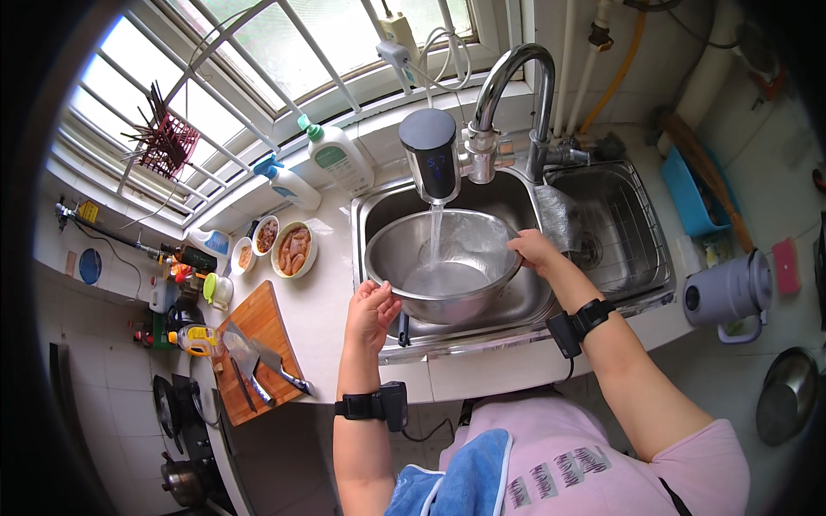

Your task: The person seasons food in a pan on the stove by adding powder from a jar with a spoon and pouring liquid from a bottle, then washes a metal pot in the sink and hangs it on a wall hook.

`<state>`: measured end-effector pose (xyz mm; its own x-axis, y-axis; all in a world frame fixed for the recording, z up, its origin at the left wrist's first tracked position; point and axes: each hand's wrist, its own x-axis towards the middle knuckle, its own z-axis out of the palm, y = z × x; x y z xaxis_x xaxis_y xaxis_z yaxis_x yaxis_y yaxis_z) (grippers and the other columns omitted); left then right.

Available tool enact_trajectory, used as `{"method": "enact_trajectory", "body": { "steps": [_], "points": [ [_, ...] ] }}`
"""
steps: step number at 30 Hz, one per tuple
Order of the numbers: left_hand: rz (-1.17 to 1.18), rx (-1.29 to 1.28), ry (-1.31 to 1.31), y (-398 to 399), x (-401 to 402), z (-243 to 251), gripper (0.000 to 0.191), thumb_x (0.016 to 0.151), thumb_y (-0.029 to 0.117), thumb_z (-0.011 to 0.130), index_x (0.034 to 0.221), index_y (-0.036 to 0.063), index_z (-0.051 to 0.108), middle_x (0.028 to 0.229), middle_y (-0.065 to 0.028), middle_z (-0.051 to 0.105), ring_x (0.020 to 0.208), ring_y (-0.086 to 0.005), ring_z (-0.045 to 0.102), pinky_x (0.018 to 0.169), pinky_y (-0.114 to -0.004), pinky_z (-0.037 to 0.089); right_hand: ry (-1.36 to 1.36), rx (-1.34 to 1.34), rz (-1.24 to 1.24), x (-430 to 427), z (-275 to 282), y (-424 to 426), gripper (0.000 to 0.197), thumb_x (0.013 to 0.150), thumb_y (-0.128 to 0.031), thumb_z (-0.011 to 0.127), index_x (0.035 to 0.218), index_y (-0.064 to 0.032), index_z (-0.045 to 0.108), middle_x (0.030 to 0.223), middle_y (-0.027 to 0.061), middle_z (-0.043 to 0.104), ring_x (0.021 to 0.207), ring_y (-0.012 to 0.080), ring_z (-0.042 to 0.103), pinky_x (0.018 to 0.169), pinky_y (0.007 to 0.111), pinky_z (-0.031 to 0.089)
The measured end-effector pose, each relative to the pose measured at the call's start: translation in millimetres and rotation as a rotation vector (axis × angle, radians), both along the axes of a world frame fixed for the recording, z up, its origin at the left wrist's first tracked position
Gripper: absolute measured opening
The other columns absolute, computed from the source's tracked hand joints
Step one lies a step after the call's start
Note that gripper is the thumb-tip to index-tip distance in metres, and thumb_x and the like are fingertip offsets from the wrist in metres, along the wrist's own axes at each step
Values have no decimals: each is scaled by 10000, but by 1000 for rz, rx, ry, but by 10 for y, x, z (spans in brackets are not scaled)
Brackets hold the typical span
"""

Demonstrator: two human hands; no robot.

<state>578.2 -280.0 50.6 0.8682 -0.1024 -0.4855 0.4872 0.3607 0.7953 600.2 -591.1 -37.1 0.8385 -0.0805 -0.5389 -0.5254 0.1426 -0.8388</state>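
A wide stainless steel basin point(445, 309) is held over the left bowl of a double sink point(542, 290). My left hand point(371, 309) grips its near-left rim, thumb on top. On the far right side of that rim, my right hand point(535, 251) has hold too. Water point(436, 235) runs from a faucet-mounted water heater point(431, 155) with a lit display and falls into the basin, where some water covers the bottom. The curved chrome faucet point(510, 64) rises behind. A dark handle point(403, 329) pokes out below the basin's left side.
Left on the counter are a bowl of raw meat point(295, 250), two smaller bowls, and a wooden cutting board point(258, 348) with a cleaver point(245, 351) and other knives. A detergent bottle point(339, 158) stands by the window. A lavender kettle point(726, 290) and blue bin point(690, 193) are at right.
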Motion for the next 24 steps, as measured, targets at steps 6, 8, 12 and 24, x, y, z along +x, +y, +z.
{"method": "enact_trajectory", "body": {
  "steps": [6,8,12,24],
  "points": [
    [-28,-23,88,41,-82,-140,133,808,74,581,759,103,462,709,-13,564,635,-109,578,567,-210,509,-138,36,-81,-319,457,-97,128,707,-121,604,797,-38,569,640,-18,517,482,49,435,414,179,337],
    [-41,8,135,-22,-81,-234,112,808,70,577,754,78,479,702,-33,563,618,-122,575,568,-221,509,-191,19,-110,-266,610,-129,121,708,-121,600,794,-42,572,635,-20,517,483,46,436,419,177,341],
    [-113,129,208,-118,-11,-437,73,824,72,558,807,8,528,719,-64,568,642,-137,569,599,-229,501,-302,-124,-90,53,758,-94,125,704,-113,586,801,-35,568,631,-2,519,497,63,460,445,209,371],
    [-192,189,367,-324,-78,-839,80,863,51,496,883,-27,499,855,-107,551,766,-180,583,693,-276,548,-566,-183,-34,-30,850,121,430,762,-55,558,1177,9,463,909,49,593,747,76,556,674,223,446]
  ]
}}
